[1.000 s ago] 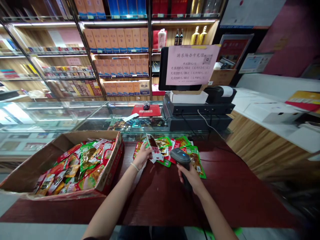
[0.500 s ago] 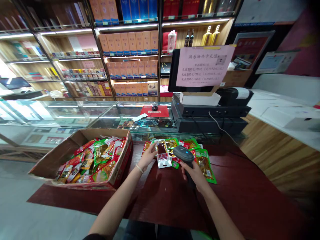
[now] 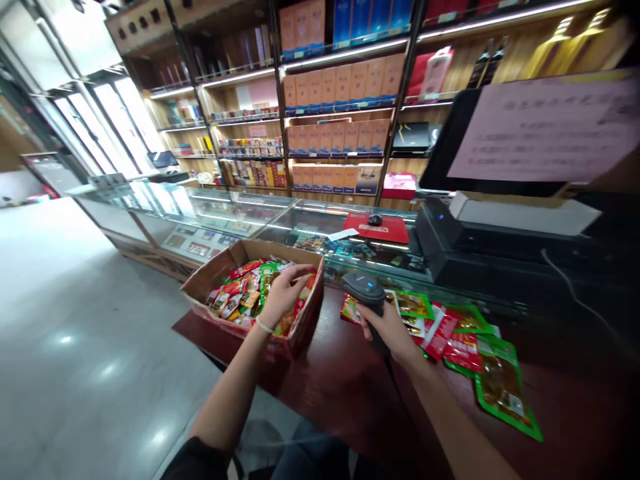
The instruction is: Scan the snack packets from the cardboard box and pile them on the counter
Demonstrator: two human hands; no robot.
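Note:
My left hand [image 3: 286, 297] hovers over the cardboard box [image 3: 309, 330], its fingers loosely stretched and nothing visible between them. Inside the box lies a heap of snack packets [image 3: 245, 293] in red, green, orange and white. A black barcode scanner [image 3: 367, 287] with a small blue light is gripped by my right hand [image 3: 393, 330], fingers wrapped round its handle. Just beyond and right of it, several more packets lie overlapping on the dark red table, among them a red one [image 3: 441, 333] and a green-edged one [image 3: 505, 383]. The scanner and hand partly cover this group.
A glass display counter [image 3: 270, 227] runs behind the table, with a red mouse pad [image 3: 395, 230] and a mouse [image 3: 375, 219] on it. A monitor with a pink paper sign [image 3: 540, 133] stands at the right above a black cash-register unit [image 3: 480, 253]. Shelves of boxes line the wall.
The view has swung left. My left hand has left the white packet on the table and moved left over the box. My right hand still holds the scanner.

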